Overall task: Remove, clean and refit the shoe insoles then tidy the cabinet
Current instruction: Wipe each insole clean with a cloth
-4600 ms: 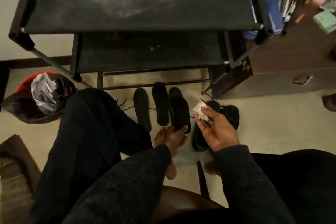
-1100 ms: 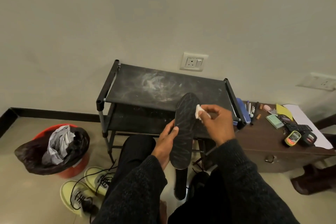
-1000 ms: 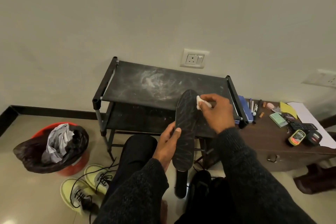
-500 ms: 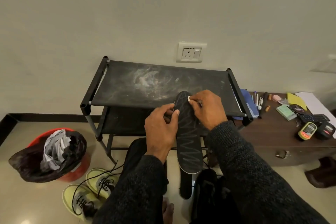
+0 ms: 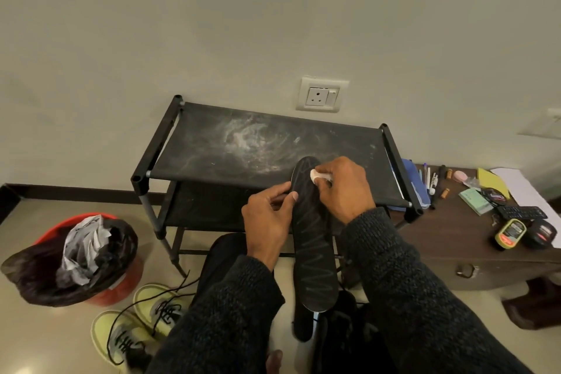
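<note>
I hold a black insole (image 5: 315,249) upright in front of me, its ridged side facing me. My left hand (image 5: 268,222) pinches its left edge near the middle. My right hand (image 5: 343,188) grips a small white wipe (image 5: 317,176) and presses it on the insole's upper end. Another black insole (image 5: 302,325) lies on the floor below, beside a black shoe (image 5: 340,322). The black shoe rack (image 5: 273,152) stands behind, its top shelf dusty.
A red bin (image 5: 76,258) lined with a black bag holds crumpled paper at the left. A pair of yellow-green sneakers (image 5: 136,325) sits on the floor by my left leg. A brown low cabinet (image 5: 455,240) at the right carries pens, a remote and small gadgets.
Since 4.6 s ago I lifted the insole from the floor. In the last second my left hand shifted higher up the insole's edge, and the wipe stays near its top end.
</note>
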### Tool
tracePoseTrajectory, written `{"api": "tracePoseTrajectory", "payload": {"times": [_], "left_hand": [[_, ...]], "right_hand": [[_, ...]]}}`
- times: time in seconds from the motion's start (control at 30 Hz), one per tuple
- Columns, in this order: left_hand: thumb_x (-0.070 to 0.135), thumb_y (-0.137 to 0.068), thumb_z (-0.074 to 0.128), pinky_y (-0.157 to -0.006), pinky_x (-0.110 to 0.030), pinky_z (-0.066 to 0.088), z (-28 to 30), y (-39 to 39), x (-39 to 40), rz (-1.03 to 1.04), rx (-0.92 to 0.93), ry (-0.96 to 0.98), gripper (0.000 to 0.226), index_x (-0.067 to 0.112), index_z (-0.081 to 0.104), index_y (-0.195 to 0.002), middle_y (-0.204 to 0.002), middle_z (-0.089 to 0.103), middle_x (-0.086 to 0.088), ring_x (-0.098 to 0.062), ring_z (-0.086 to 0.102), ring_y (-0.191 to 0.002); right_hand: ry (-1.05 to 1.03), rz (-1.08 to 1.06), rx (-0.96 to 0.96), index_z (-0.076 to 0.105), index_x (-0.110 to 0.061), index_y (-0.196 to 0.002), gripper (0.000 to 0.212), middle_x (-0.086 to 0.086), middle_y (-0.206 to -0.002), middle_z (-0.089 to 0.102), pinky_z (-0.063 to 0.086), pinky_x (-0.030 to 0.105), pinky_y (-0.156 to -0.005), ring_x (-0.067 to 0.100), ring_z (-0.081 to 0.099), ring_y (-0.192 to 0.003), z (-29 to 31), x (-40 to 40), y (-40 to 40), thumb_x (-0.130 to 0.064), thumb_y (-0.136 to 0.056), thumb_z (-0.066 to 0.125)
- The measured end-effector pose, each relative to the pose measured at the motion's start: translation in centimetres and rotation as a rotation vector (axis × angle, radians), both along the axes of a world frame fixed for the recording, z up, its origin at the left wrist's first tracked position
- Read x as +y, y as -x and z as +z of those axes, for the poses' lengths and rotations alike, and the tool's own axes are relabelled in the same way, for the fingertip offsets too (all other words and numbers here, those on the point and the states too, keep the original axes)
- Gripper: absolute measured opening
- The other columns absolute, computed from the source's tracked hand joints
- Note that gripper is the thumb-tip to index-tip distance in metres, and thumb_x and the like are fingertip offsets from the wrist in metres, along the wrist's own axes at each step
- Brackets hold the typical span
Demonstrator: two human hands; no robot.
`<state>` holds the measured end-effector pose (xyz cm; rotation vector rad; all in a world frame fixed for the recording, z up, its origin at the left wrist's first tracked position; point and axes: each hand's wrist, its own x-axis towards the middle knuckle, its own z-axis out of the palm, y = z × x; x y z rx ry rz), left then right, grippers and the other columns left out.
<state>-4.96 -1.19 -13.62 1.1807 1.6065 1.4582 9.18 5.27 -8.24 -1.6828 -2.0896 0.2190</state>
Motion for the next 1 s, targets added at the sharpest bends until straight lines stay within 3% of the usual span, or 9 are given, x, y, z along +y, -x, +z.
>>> {"api": "tracePoseTrajectory", "payload": {"times": [0.17,0.27,0.4,0.53,0.63,0.73,0.87,1.0], "left_hand": [[0.016,-0.089,0.075,-0.082,-0.034,0.063,-0.1,0.2,-0.1,-0.032,-0.068,0.016,0.033,0.016,0.072,-0.122,-0.106,0.075,0.007,0.000,0.071,-0.094],[0.012,-0.090,0.074,-0.082,-0.038,0.063,-0.2,0.5,-0.2,-0.077,-0.092,0.033,0.036,0.018,0.069,-0.125,-0.102,0.076,0.007,-0.002,0.072,-0.093],[0.002,-0.091,0.069,-0.086,-0.034,0.061,-0.2,1.0,-0.3,-0.150,-0.109,0.074,0.046,0.023,0.064,-0.132,-0.098,0.071,0.018,0.003,0.070,-0.094],[-0.001,-0.090,0.069,-0.085,-0.032,0.061,-0.3,1.2,-0.1,-0.132,-0.121,0.075,0.048,0.023,0.064,-0.132,-0.099,0.069,0.018,0.008,0.067,-0.094],[0.000,-0.091,0.069,-0.085,-0.033,0.062,-0.3,1.1,-0.2,-0.141,-0.125,0.066,0.048,0.022,0.064,-0.133,-0.101,0.071,0.013,0.003,0.070,-0.095],[0.003,-0.092,0.070,-0.087,-0.035,0.061,-0.3,1.0,-0.3,-0.135,-0.122,0.064,0.047,0.020,0.064,-0.134,-0.108,0.072,0.008,-0.003,0.070,-0.099],[0.001,-0.091,0.071,-0.085,-0.029,0.061,-0.1,1.0,-0.3,-0.111,-0.098,0.044,0.044,0.020,0.066,-0.130,-0.098,0.070,0.017,0.003,0.069,-0.094],[-0.001,-0.091,0.069,-0.081,-0.018,0.058,0.2,1.0,-0.4,-0.108,-0.075,0.022,0.042,0.021,0.069,-0.126,-0.094,0.069,0.021,0.009,0.067,-0.090]], "right_hand": [[0.023,0.173,-0.019,0.077,-0.013,-0.109,0.020,0.005,-0.109,0.068,0.050,0.022,-0.089,0.017,0.063,-0.101,0.4,-2.0,1.1,-0.014,-0.090,0.071],[0.030,0.289,-0.071,0.076,-0.014,-0.110,0.019,0.004,-0.107,0.063,0.052,0.032,-0.084,0.020,0.059,-0.097,-0.4,-4.0,1.2,-0.014,-0.094,0.067],[-0.001,0.244,-0.107,0.073,-0.016,-0.115,0.023,0.000,-0.111,0.058,0.050,0.029,-0.087,0.018,0.053,-0.103,-0.8,-3.1,1.3,-0.013,-0.094,0.066],[-0.028,0.212,-0.187,0.072,-0.015,-0.114,0.023,0.005,-0.114,0.057,0.053,0.037,-0.085,0.023,0.052,-0.105,0.1,-1.8,2.7,-0.014,-0.094,0.062],[-0.087,0.111,-0.155,0.075,-0.010,-0.105,0.019,0.010,-0.107,0.060,0.052,0.040,-0.078,0.029,0.057,-0.097,0.6,-0.1,2.4,-0.014,-0.092,0.062],[-0.027,0.000,-0.087,0.077,-0.011,-0.108,0.022,0.012,-0.105,0.067,0.054,0.037,-0.084,0.030,0.064,-0.097,1.0,1.6,2.0,-0.016,-0.090,0.066],[-0.006,0.161,-0.120,0.078,-0.006,-0.093,0.012,0.011,-0.096,0.069,0.058,0.041,-0.077,0.025,0.066,-0.085,0.8,-0.6,3.3,-0.009,-0.089,0.067],[-0.021,0.231,-0.119,0.076,-0.009,-0.097,0.010,0.006,-0.101,0.060,0.051,0.029,-0.074,0.021,0.059,-0.087,-0.4,-2.5,3.0,-0.009,-0.091,0.068]]}}
